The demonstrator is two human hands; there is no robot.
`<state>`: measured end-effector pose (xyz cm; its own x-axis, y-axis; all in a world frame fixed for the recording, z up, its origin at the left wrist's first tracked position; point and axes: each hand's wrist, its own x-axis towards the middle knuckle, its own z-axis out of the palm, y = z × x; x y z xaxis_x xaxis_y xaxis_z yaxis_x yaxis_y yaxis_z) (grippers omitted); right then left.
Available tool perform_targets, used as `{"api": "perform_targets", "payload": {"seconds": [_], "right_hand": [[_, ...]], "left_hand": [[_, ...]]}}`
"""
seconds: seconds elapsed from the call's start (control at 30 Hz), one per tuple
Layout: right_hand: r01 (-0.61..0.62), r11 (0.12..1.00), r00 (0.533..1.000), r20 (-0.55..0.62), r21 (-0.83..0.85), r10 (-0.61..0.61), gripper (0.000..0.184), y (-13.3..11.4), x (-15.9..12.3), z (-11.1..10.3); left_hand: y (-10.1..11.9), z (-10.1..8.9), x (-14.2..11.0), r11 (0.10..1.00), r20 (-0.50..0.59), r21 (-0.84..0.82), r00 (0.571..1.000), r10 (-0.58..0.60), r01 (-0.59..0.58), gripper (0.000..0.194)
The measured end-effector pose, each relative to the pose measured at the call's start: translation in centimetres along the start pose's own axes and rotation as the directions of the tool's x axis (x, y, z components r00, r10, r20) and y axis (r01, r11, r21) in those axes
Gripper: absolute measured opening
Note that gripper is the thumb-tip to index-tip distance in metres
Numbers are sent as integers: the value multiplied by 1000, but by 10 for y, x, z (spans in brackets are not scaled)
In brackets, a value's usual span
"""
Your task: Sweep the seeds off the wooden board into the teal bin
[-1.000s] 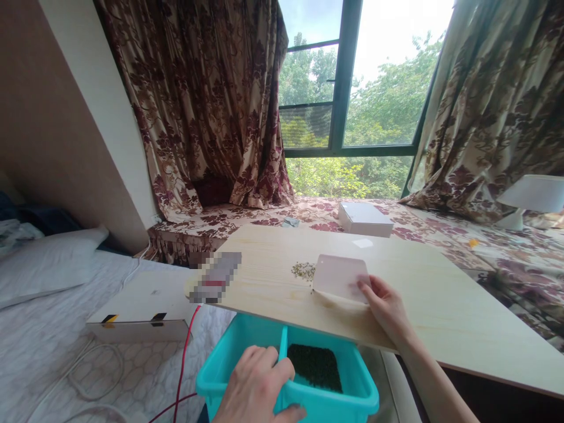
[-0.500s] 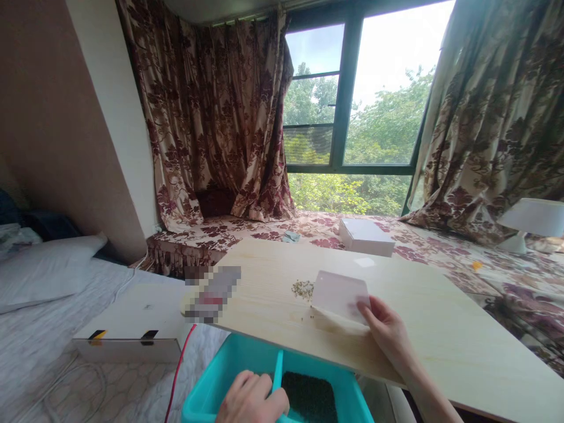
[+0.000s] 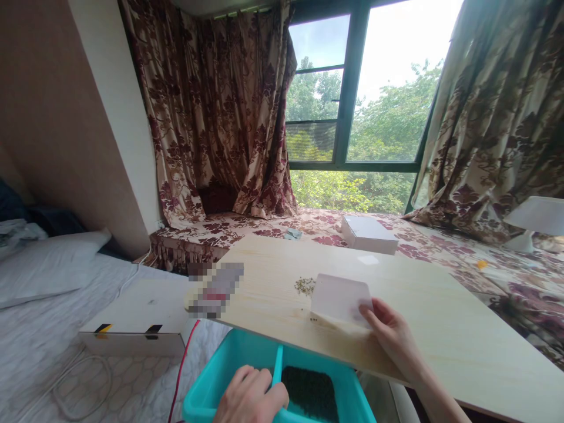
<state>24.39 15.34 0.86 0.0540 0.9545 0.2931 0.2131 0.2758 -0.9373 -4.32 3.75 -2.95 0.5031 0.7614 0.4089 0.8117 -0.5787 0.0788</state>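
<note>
Right hand [image 3: 390,329] in the head view, right of the frame's lower centre, is clamped on a pale flat scraper [image 3: 339,296], thumb on top at the right-hand edge. The scraper leans over the counter [image 3: 467,335], its left edge just beside a loose patch of small greenish-brown granules [image 3: 305,286] near the middle of the frame — a few stray ones lie apart, below the patch and by the scraper's lower left corner.

At bottom centre, the left hand [image 3: 253,396] reaches over a turquoise bin [image 3: 235,349], fingers bent down into its left compartment and thumb at the divider [image 3: 278,367]; whether it grips anything I cannot tell. Dark granular material [image 3: 311,390] covers the floor of the right compartment. The bin's far side sits below the counter's near edge.

A blurred-out object [image 3: 215,291] lies at the counter's left end, with a red cable [image 3: 183,364] running down below it. On the bed [image 3: 53,335] at lower left rests a flat white box [image 3: 136,308] with striped tabs. Beyond the counter, right of upper centre, a second white box [image 3: 370,236] stands on the patterned window seat [image 3: 229,226] — under the window [image 3: 352,117].
</note>
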Motion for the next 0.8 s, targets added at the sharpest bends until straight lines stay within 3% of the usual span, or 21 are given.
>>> {"api": "perform_targets", "payload": {"seconds": [0.17, 0.33, 0.57, 0.8], "right_hand": [[-17, 1000, 999, 51, 3, 17, 40, 0, -11, -1], [-83, 995, 988, 136, 61, 74, 38, -6, -21, 0], [-29, 998, 999, -22, 52, 30, 46, 0, 3, 18], [-63, 996, 996, 69, 67, 58, 43, 1, 0, 29]], "left_hand": [[2, 0, 0, 1000, -27, 5, 1000, -15, 15, 10], [6, -5, 1, 999, 1, 21, 999, -38, 38, 31], [5, -16, 0, 989, 142, -97, 985, -101, 116, 31], [5, -21, -1, 977, 221, -100, 961, -164, 190, 32]]}}
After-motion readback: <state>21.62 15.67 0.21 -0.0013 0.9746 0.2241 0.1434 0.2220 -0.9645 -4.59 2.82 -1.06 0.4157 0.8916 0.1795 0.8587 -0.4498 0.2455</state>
